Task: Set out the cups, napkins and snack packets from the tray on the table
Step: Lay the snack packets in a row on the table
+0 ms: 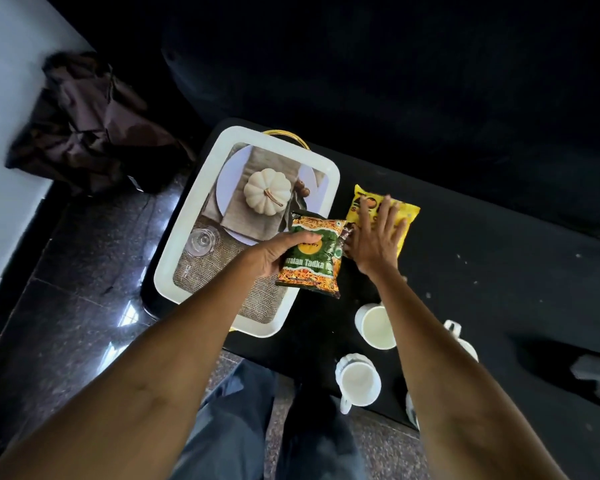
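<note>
My left hand (280, 252) grips a green and orange snack packet (317, 261), held over the right edge of the white tray (184, 244). My right hand (374, 239) lies flat, fingers spread, on a yellow snack packet (407, 213) that rests on the black table (482, 271) just right of the tray. Two white cups stand on the table near me: one (376, 325) beside my right forearm, another (357, 381) at the table's near edge. A third white piece (459, 336) peeks out behind my right forearm. The tray's inside shows a printed picture of a pumpkin.
The tray has a gold handle (288, 136) at its far end. A dark crumpled bag (87, 126) lies on the floor to the left. Glossy dark floor tiles (66, 306) run along the table's left side. A grey object (596, 372) sits at the right edge.
</note>
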Demonstrator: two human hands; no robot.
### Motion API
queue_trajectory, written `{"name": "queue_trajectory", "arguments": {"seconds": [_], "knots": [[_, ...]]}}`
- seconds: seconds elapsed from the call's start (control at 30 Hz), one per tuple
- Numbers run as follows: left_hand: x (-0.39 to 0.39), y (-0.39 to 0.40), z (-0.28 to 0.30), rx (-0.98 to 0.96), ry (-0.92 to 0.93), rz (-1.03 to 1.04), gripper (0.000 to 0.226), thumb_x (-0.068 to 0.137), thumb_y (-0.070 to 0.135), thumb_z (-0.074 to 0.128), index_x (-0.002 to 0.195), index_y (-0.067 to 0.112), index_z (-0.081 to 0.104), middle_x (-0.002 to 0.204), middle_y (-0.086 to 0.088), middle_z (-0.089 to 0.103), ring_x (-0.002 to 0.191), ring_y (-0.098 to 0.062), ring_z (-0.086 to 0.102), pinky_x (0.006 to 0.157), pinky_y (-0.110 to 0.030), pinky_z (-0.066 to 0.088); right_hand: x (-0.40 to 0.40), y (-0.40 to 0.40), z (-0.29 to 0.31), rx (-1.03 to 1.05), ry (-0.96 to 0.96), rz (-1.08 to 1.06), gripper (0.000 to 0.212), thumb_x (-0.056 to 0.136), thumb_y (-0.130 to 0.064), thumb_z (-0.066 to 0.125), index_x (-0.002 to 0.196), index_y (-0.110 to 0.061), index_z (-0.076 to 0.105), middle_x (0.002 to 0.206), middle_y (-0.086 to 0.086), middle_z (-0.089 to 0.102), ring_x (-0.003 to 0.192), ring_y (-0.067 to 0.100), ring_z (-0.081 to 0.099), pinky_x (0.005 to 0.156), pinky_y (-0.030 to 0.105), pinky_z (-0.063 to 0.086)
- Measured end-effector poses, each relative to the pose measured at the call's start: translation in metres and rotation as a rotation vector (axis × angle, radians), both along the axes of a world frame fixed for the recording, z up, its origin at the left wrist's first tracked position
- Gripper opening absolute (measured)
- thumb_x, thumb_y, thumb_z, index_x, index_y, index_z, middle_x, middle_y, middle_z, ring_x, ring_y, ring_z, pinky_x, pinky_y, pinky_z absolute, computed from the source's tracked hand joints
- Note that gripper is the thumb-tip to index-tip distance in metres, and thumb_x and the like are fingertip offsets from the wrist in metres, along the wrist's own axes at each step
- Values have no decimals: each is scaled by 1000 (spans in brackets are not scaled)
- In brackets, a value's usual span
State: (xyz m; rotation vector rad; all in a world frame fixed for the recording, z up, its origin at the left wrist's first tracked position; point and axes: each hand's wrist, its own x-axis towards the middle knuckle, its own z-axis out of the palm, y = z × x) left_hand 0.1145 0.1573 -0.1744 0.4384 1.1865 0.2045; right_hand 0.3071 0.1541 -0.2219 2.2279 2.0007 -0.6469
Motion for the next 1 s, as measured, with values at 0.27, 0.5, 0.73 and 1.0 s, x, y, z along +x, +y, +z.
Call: {"name": "queue_trajectory", "arguments": {"seconds": [0.27,0.5,0.73,1.0], "knots": [[0,2,4,40,-1,-42,97,7,50,90,93,16,62,72,0,77,68,-15,72,76,-29,55,-3,-7,2,-57,2,-5,63,97,-45,29,149,-30,-4,157,18,-14,144,38,-15,111,64,-2],[16,6,7,36,-43,7,69,28,33,86,90,16,62,67,-1,77,59,-13,73,58,-23,60,17,-14,44,413,324,-307,55,88,10,42,140,-8,34,148,21,32,138,34,29,103,43,39],[98,0,14,169,-82,178,37,75,28,75,109,22,62,86,0,75,80,-18,71,66,-26,56,37,-29,71,268,778,-514,29,98,-30,44,79,-13,58,61,-6,55,53,8,51,50,21,39],[170,-9,14,197,-82,219,69,87,66,38,135,17,49,119,-14,65,108,-30,64,92,-42,53,111,-36,77,3,1047,-609,29,83,-29,69,103,-10,60,90,3,68,73,13,68,63,24,58]]}}
